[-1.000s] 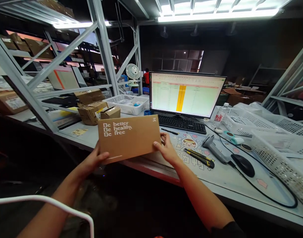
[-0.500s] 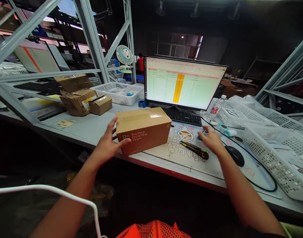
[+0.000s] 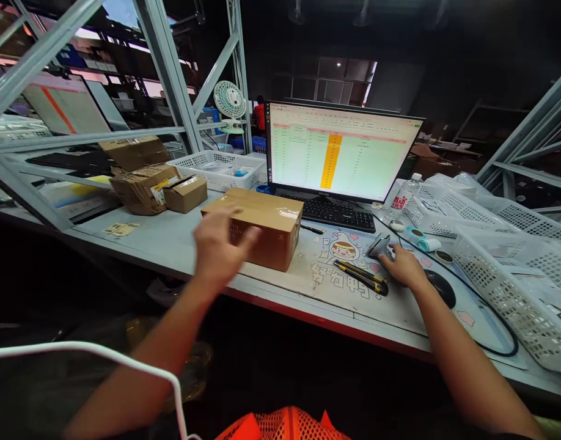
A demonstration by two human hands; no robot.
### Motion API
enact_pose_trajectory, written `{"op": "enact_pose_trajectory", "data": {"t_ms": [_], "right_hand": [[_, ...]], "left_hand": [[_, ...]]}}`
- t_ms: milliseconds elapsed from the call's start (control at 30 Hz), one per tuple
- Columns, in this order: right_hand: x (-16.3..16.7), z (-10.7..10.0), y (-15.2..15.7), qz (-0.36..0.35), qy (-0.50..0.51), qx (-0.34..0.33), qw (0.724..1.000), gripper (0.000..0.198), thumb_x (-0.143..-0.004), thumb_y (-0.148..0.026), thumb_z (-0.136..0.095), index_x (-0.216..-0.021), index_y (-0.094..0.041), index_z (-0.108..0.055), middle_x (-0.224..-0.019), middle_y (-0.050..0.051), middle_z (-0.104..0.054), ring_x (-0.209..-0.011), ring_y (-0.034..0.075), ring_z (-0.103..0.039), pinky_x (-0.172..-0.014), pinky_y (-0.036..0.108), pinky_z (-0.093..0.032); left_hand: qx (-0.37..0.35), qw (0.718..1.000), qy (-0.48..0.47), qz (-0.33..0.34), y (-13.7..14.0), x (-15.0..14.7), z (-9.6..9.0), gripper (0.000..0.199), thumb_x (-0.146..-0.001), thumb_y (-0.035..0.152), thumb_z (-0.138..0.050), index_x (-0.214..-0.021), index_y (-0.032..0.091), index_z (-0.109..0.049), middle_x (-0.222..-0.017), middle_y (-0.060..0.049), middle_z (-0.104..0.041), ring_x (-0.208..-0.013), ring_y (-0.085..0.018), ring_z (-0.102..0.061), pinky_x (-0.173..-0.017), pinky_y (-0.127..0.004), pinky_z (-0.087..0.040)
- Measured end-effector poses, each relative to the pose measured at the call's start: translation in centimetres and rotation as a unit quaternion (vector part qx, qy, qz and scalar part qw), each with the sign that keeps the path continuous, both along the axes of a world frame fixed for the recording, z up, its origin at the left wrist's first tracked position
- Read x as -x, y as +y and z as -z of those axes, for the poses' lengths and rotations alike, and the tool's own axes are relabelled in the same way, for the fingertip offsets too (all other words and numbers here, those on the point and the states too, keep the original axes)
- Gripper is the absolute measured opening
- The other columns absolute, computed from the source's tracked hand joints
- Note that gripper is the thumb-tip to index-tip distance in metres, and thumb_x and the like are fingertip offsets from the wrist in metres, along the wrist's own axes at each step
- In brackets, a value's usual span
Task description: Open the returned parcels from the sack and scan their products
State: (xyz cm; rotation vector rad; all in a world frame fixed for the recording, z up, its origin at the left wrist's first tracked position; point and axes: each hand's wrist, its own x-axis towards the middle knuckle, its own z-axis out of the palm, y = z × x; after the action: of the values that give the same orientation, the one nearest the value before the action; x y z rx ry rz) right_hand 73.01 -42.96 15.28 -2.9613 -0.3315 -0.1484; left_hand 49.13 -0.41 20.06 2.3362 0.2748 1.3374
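Note:
A closed brown cardboard box [image 3: 266,229] with clear tape on top sits on the desk, turned at an angle. My left hand [image 3: 219,247] is in front of its left end, thumb and fingers spread and blurred by motion; whether it touches the box I cannot tell. On the right, my right hand [image 3: 402,267] is closed around a grey handheld barcode scanner [image 3: 379,246], partly hidden by the fingers and low over the desk mat. Between the two hands lie black and yellow utility knives [image 3: 360,277]. A black mouse [image 3: 440,288] is beside my right wrist.
Behind the box stand a monitor [image 3: 340,150] and a black keyboard [image 3: 338,215]. White plastic baskets [image 3: 514,293] line the right side, near a bottle [image 3: 406,192]. More cardboard boxes [image 3: 185,194] are at the left, by a metal frame [image 3: 159,67]. A black cable [image 3: 473,299] loops across the mat.
The box has turned and slid back and left, its printed side now mostly behind my left hand. My left hand has moved right. My right hand has taken hold of the scanner.

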Motion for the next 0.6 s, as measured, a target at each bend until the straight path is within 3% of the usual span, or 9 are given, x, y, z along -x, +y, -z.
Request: {"op": "enact_pose_trajectory", "data": {"t_ms": [100,200,300,367,433,533,600], "right_hand": [[0.4,0.0,1.3,0.021,0.004,0.037,0.999,0.058,-0.104,-0.044,-0.054,-0.146,-0.004,-0.055,-0.139,0.027,-0.066,-0.126,0.038,-0.065,-0.1,0.044,-0.051],[0.8,0.0,1.6,0.054,0.007,0.058,0.997,0.053,-0.103,-0.043,-0.053,-0.141,-0.004,-0.056,-0.135,0.027,-0.067,-0.124,0.038,-0.067,-0.097,0.044,-0.053],[0.7,0.2,1.1,0.057,0.021,0.077,0.995,0.049,-0.102,-0.044,-0.054,-0.132,-0.006,-0.062,-0.129,0.026,-0.07,-0.12,0.038,-0.069,-0.094,0.044,-0.054],[0.6,0.4,0.7,0.049,0.031,0.09,0.994,0.047,-0.102,-0.044,-0.056,-0.128,-0.007,-0.064,-0.128,0.025,-0.071,-0.118,0.037,-0.07,-0.092,0.043,-0.054],[0.4,0.6,0.5,0.041,0.037,0.101,0.993,0.044,-0.101,-0.042,-0.057,-0.127,-0.007,-0.066,-0.127,0.024,-0.071,-0.116,0.037,-0.071,-0.091,0.043,-0.055],[0.3,0.9,0.3,0.035,0.034,0.109,0.993,0.041,-0.101,-0.04,-0.057,-0.124,-0.008,-0.068,-0.123,0.023,-0.073,-0.113,0.037,-0.071,-0.088,0.043,-0.055],[0.2,1.0,0.2,0.032,0.028,0.112,0.993,0.039,-0.101,-0.04,-0.056,-0.121,-0.009,-0.069,-0.12,0.023,-0.073,-0.111,0.037,-0.072,-0.086,0.043,-0.055]], "left_hand": [[-0.026,0.998,0.03,0.041,-7.8,-3.1,1.2,0.063,-0.082,0.058,-0.084,-0.137,0.035,-0.065,-0.157,-0.012,-0.054,-0.155,-0.053,-0.028,-0.127,-0.08,-0.006],[-0.005,0.998,0.041,0.039,-9.1,-5.2,2.7,0.044,-0.091,0.045,-0.076,-0.133,0.033,-0.067,-0.156,-0.014,-0.054,-0.156,-0.054,-0.024,-0.121,-0.086,0.004],[-0.009,0.996,0.043,0.083,-5.4,-4.2,3.0,0.034,-0.093,0.04,-0.071,-0.125,0.03,-0.071,-0.15,-0.012,-0.06,-0.154,-0.047,-0.032,-0.126,-0.079,-0.011],[-0.009,0.987,0.05,0.154,-1.6,-1.9,2.8,0.035,-0.09,0.046,-0.073,-0.121,0.031,-0.072,-0.146,-0.009,-0.064,-0.156,-0.041,-0.034,-0.13,-0.069,-0.023],[0.027,0.975,0.083,0.207,2.7,1.1,2.4,0.039,-0.087,0.052,-0.076,-0.12,0.032,-0.071,-0.151,-0.004,-0.062,-0.16,-0.036,-0.032,-0.132,-0.062,-0.025],[0.146,0.967,0.105,0.179,8.6,5.2,2.3,0.049,-0.078,0.056,-0.082,-0.119,0.033,-0.069,-0.17,0.001,-0.042,-0.161,-0.035,-0.03,-0.132,-0.058,-0.027],[0.242,0.958,0.083,0.132,11.3,7.0,2.3,0.056,-0.073,0.054,-0.085,-0.121,0.032,-0.066,-0.169,0.001,-0.044,-0.155,-0.033,-0.04,-0.129,-0.054,-0.033]]}}
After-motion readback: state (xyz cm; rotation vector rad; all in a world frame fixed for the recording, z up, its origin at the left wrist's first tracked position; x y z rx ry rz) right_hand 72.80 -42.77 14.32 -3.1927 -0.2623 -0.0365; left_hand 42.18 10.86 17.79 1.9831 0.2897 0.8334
